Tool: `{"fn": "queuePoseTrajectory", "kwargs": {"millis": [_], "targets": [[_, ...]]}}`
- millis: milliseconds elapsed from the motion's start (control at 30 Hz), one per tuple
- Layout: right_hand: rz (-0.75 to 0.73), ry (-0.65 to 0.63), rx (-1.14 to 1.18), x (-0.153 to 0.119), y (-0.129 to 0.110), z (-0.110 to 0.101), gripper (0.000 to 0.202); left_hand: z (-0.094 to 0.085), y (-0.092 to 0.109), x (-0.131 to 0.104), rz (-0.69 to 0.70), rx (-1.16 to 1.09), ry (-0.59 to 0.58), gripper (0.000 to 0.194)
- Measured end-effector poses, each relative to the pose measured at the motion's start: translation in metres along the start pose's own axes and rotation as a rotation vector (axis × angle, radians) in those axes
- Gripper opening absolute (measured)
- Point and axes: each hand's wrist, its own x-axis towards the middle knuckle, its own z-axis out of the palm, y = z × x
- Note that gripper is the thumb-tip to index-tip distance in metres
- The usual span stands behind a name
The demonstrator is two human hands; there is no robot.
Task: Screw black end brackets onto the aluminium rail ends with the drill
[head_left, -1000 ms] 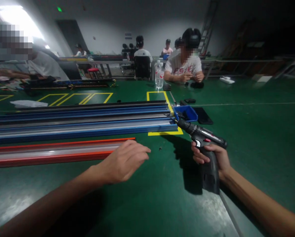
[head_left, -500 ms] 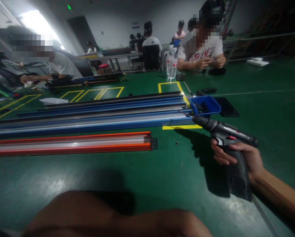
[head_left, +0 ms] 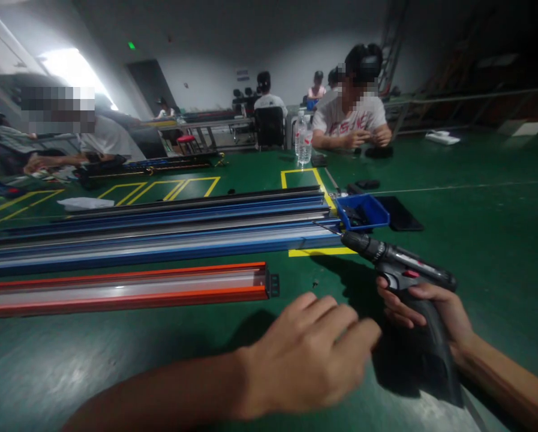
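Note:
My right hand [head_left: 430, 309] is wrapped round the grip of a black cordless drill [head_left: 403, 264], holding it over the table at the right. The drill's long thin bit points left towards the blue profiles. In front of me my left hand [head_left: 318, 354] shows its back, fingers curled under; whatever they may hold is hidden. Beyond it lies an orange-edged profile [head_left: 125, 291] with a dark end cap [head_left: 272, 282] at its right end. A small dark screw-like piece [head_left: 315, 283] rests on the green table just right of that cap.
Several blue and black profiles [head_left: 170, 240] lie side by side farther back. At their right end stands a blue bin [head_left: 363, 213] with dark parts, beside a flat black pad [head_left: 399, 213]. Water bottles [head_left: 303, 141] stand near a person [head_left: 349, 114] seated opposite.
My left hand has come up into view from the bottom edge, moving right towards the drill. The right hand still holds the drill. The whole view has tilted slightly upward.

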Motion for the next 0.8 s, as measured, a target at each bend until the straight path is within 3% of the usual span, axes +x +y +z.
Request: {"fn": "queuePoseTrajectory", "kwargs": {"millis": [100, 233, 467, 800], "targets": [[0.016, -0.039, 0.028, 0.0, 0.002, -0.002, 0.029, 0.028, -0.024, 0.025, -0.14, 0.161, 0.065, 0.038], [0.05, -0.117, 0.026, 0.003, 0.004, -0.007, 0.031, 0.054, -0.034, 0.029, -0.262, 0.196, 0.107, 0.036], [0.071, -0.189, 0.065, 0.005, 0.006, -0.013, 0.033, 0.074, -0.038, 0.026, -0.213, 0.152, 0.197, 0.028], [0.094, -0.158, 0.063, 0.003, 0.006, -0.008, 0.027, 0.088, -0.047, 0.02, -0.163, -0.064, 0.395, 0.029]]}}
